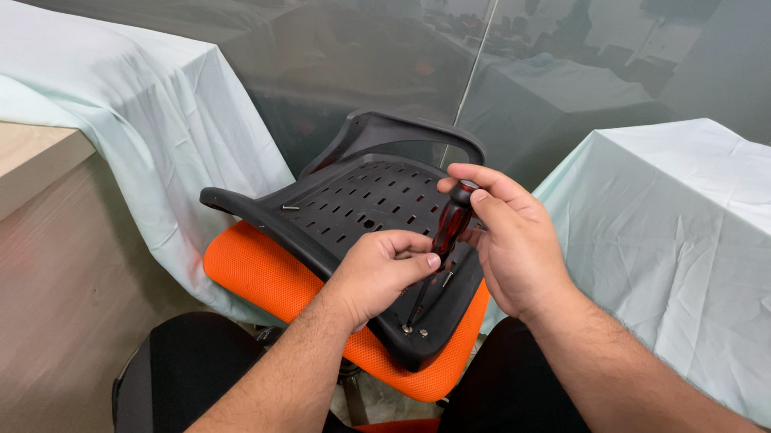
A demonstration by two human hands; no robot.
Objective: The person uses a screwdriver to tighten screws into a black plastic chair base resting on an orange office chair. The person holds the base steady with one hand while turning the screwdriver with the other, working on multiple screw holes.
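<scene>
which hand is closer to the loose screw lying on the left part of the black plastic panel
Left. The left hand is lower right of the loose screw, pinching the screwdriver shaft. The right hand is farther right, on the screwdriver handle.

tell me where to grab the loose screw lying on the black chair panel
Pinch the loose screw across its shaft with two fingertips, coming straight down from above. It lies flat on the black perforated panel near the left rim, clear of both hands, so only its top and sides are open to a grip.
</scene>
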